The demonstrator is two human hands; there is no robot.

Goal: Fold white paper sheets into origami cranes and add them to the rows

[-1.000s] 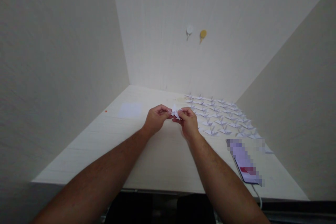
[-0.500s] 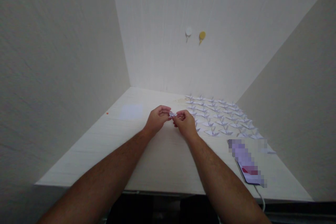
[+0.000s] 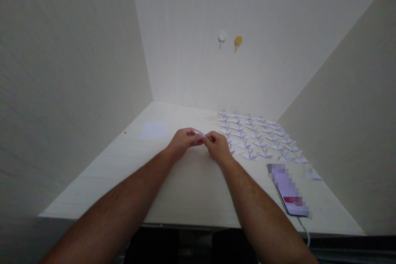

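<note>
Between my fingertips is a small piece of folded white paper [image 3: 200,134], mostly covered by the fingers. My left hand [image 3: 183,142] pinches it from the left. From the right, my right hand [image 3: 218,145] grips it with thumb and forefinger, and the two hands almost meet. Several white paper cranes [image 3: 256,136] stand in rows on the table just right of my right hand. To the left of my left hand lies a stack or sheet of white paper [image 3: 154,130].
A phone [image 3: 286,192], its screen partly blurred out, lies on the white table [image 3: 192,189] at the right front, with a white cable [image 3: 305,231] running off the edge. Walls close in the left, back and right. Two hooks, white [image 3: 222,37] and yellow [image 3: 238,41], are on the back wall.
My fingers have closed more tightly around the folded paper, and the left fingers have lowered onto it. The paper cranes and phone stay in place; the view has shifted slightly.
</note>
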